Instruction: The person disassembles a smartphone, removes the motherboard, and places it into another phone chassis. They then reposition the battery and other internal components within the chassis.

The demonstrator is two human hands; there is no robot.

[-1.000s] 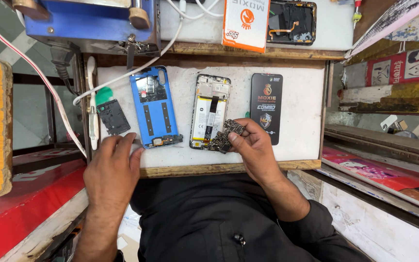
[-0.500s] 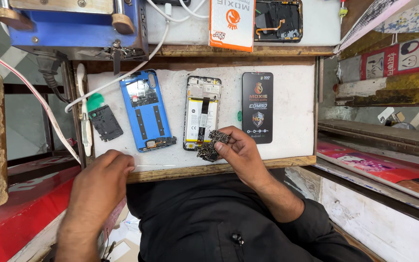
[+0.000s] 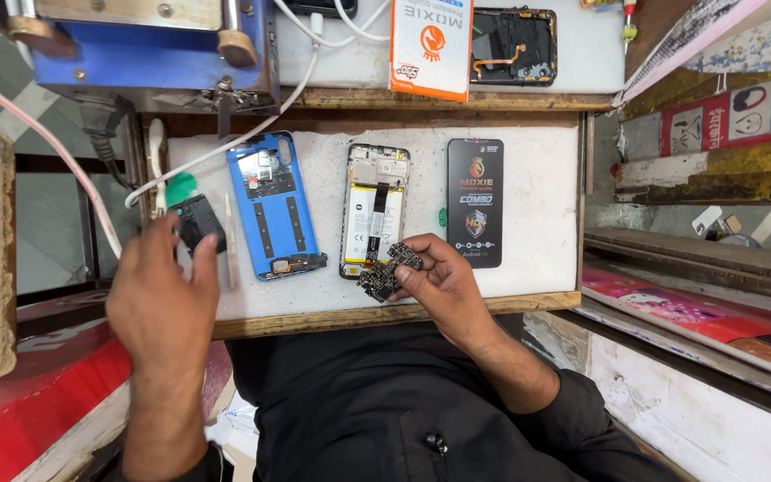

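My right hand (image 3: 446,287) holds a small dark circuit board (image 3: 389,271) by its edge, just above the near edge of the white work mat (image 3: 537,232). Right behind the board lies an opened phone (image 3: 375,210) with its insides showing. To its left is a blue back cover (image 3: 274,207), inner side up. My left hand (image 3: 164,299) hovers empty, fingers spread and slightly blurred. Its fingertips are close to a small black part (image 3: 200,223) at the mat's left edge.
A black phone-shaped screen pack (image 3: 475,202) lies right of the opened phone. A slim pale tool (image 3: 229,254) and a green-tipped tool (image 3: 178,189) sit near the black part. A white cable (image 3: 225,150) runs to a blue machine (image 3: 149,40). An orange-and-white box (image 3: 430,45) and another phone frame (image 3: 512,45) are on the back shelf.
My left hand left the mat's near edge, dipped down, and has now come up towards the small black part. My right hand has kept the circuit board in about the same place.
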